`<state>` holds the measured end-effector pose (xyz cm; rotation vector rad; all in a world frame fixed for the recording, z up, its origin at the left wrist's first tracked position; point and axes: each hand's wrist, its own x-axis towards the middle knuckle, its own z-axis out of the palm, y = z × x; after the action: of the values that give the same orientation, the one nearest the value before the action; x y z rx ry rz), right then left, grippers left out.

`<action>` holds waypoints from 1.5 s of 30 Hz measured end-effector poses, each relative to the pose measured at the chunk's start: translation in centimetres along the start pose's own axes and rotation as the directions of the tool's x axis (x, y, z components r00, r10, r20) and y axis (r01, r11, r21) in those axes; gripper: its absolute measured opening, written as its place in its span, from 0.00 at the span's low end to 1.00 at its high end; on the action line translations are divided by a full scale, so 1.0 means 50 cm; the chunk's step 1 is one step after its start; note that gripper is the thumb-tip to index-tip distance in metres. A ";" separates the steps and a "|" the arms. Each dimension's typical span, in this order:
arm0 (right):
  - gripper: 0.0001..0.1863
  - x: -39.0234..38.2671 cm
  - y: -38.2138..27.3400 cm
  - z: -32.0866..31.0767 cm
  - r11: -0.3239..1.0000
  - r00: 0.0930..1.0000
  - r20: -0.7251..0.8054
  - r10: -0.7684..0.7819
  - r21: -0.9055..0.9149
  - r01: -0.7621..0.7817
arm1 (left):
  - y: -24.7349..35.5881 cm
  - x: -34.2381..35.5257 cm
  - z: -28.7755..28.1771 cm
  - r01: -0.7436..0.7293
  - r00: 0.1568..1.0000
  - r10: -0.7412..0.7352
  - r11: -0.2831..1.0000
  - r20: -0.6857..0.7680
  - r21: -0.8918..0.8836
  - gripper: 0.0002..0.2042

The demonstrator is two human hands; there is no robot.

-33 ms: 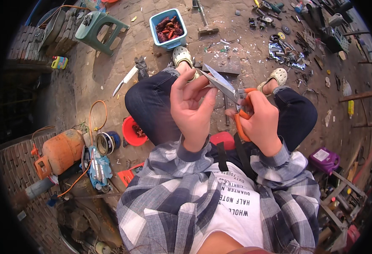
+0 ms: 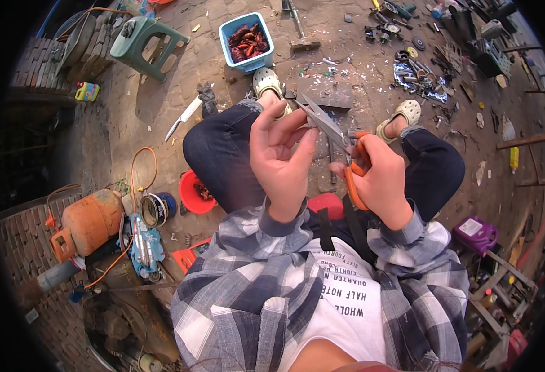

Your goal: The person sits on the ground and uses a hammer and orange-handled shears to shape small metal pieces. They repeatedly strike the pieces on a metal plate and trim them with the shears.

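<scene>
A pair of scissors point(image 2: 329, 126) with orange handles is in my right hand point(image 2: 381, 170), whose fingers wrap the handles. The blades point up and left, slightly parted. My left hand point(image 2: 280, 161) is raised palm up beside them, its thumb and fingertips drawn together at the blades. Whatever may be pinched there is too small to make out. Beyond my hands, a blue basin point(image 2: 264, 62) holds dark red pieces that look like crayfish or dried peppers. Left of my lap, a red bowl point(image 2: 193, 201) contains a few similar dark red bits.
On the brick floor at left lie a white-bladed knife point(image 2: 184, 118) and a dark glove point(image 2: 207, 99). A green stool point(image 2: 139, 46) stands beyond, and an orange gas cylinder point(image 2: 96, 217) lies nearer. Ahead is a hammer point(image 2: 305, 45). Metal parts point(image 2: 418, 80) and a purple jug point(image 2: 474, 234) are at right.
The scissor blades have drawn closer together. My right hand has shifted slightly left, while my left hand has stayed in place.
</scene>
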<state>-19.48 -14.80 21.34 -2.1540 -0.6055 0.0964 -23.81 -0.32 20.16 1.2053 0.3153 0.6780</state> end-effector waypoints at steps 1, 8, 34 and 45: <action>0.22 -0.002 -0.003 0.000 0.992 0.995 0.072 0.067 0.100 -0.074 | 0.000 0.001 0.000 0.007 1.000 -0.007 1.000 0.003 -0.007 0.25; 0.15 -0.007 0.025 -0.001 0.939 0.960 0.253 0.120 0.285 -0.192 | -0.003 0.007 -0.004 0.023 1.000 -0.022 0.997 0.013 -0.067 0.23; 0.15 -0.010 -0.002 -0.010 0.782 0.925 0.339 0.171 0.525 -0.337 | 0.001 0.000 -0.011 0.139 0.987 -0.117 0.963 0.108 -0.231 0.12; 0.11 -0.015 0.002 -0.001 0.805 0.938 0.323 0.130 0.518 -0.290 | 0.010 -0.001 0.000 -0.003 0.990 0.015 0.996 0.137 -0.085 0.08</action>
<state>-20.10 -15.23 21.19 -1.6255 -0.4146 0.6302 -23.98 -0.24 20.61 1.1671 0.1644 0.6067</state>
